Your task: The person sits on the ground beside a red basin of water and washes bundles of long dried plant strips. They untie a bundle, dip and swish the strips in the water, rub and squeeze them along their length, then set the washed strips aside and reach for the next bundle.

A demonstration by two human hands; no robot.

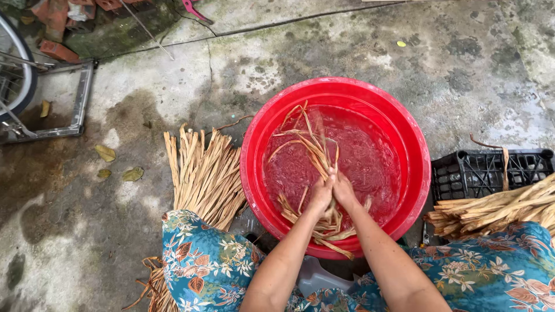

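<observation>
Both hands meet over the near side of a red plastic basin [416, 173] that sits on the wet concrete floor [144, 104]. The left hand [321, 193] and the right hand [344, 190] are closed together around a bundle of tan fibre strips [315, 151], gripping it at mid-length so the upper ends fan into the water while the lower ends trail over the rim toward the person's knees. A dry heap of strips [202, 173] lies just left of the basin (within easy reach), and another pile [497, 209] rests on a black plastic crate [468, 170] to the right.
</observation>
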